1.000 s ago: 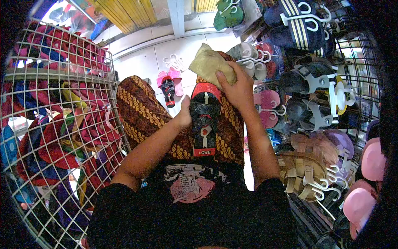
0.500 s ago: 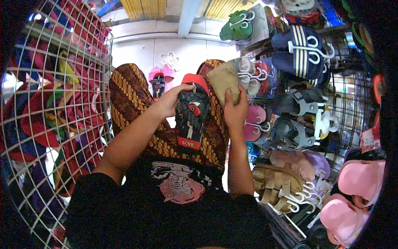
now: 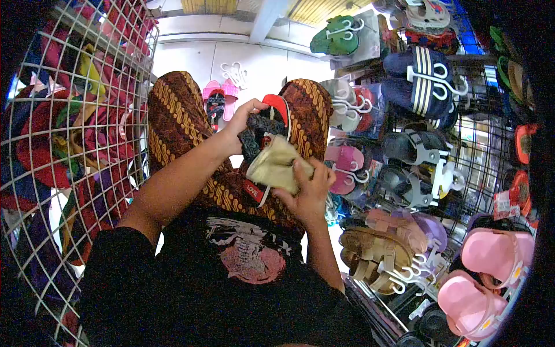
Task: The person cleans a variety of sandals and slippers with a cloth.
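My left hand is closed round the edge of a black and red sandal above my lap. The word LOVE shows on the sandal's red lower end. In my right hand is a folded beige cloth, pressed against the sandal's middle and hiding part of it. The sandal's dark strap looks pushed up near my left fingers. Patterned brown trousers cover my knees on both sides.
A white wire grid with colourful sandals behind it rises at the left. Pink sandals lie on the white floor ahead. At the right, dark racks hold hanging sandals, among them navy striped ones and pink ones.
My right hand has brought the beige cloth left and down onto the sandal. The sandal has tilted, and its lower end has shifted slightly left.
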The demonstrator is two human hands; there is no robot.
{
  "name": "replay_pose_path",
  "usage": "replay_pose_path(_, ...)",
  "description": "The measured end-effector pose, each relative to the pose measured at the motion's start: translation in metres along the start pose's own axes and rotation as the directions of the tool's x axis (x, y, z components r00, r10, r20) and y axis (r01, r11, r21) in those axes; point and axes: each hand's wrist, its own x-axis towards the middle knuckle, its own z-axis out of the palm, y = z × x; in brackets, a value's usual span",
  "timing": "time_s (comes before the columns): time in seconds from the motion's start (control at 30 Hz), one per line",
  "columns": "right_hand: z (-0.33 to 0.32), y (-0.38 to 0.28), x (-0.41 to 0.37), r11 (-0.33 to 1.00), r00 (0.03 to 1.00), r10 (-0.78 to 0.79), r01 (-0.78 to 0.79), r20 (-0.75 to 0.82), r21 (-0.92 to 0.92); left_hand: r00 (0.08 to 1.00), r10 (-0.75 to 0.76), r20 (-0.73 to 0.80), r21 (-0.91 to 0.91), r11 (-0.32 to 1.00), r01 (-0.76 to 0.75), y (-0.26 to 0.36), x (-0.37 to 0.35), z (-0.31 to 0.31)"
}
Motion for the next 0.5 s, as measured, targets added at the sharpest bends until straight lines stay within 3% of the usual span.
replay_pose_path(0.17,0.013,0.008,0.022,0.987,0.968,0.038,0.002,-0.249,0.159,0.999,-0.052,-0.006,0.088,0.995,0.053,-0.008,0.004,0.003)
replay_pose_path(0.23,0.01,-0.002,0.011,0.996,0.993,0.002,0.009,-0.122,0.088,0.997,-0.051,0.057,0.045,0.998,0.049,-0.006,0.004,0.0)
replay_pose_path(0.3,0.004,-0.012,-0.005,1.0,1.0,-0.027,0.026,0.015,0.014,1.0,-0.016,0.0,0.039,0.999,0.016,-0.002,0.002,-0.002)
replay_pose_path(0.43,0.007,-0.015,-0.01,0.995,0.995,-0.073,0.077,-0.064,0.065,0.997,-0.026,0.067,0.058,0.998,0.022,-0.003,0.0,0.008)
replay_pose_path(0.5,0.01,-0.009,0.006,0.998,0.99,-0.014,0.021,-0.143,0.051,0.997,-0.072,-0.027,0.142,0.987,0.075,-0.008,0.004,0.01)
